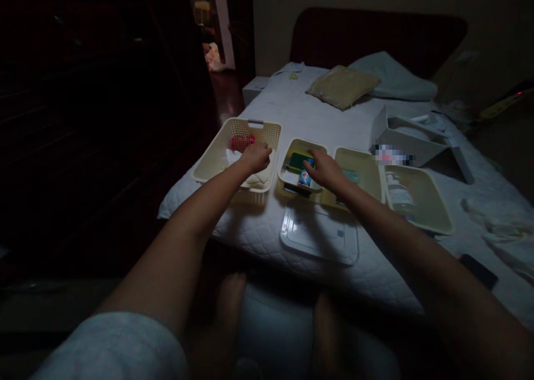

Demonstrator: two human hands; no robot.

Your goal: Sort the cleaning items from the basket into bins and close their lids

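At left, over the perforated basket (211,160) on the bed (242,230): left hand (256,157), fingers curled near a white cloth (232,157), any grip impossible to tell. To the right, in the smaller bin (306,144): blue canister (306,176), right hand (327,169) at its upper edge, fingers partly extended, hold unclear. Nearer: clear lid (302,232).

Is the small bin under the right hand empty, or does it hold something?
Not empty: the bin shows a blue container and a dark green item inside.

Smooth basket (212,160), probably matt plastic
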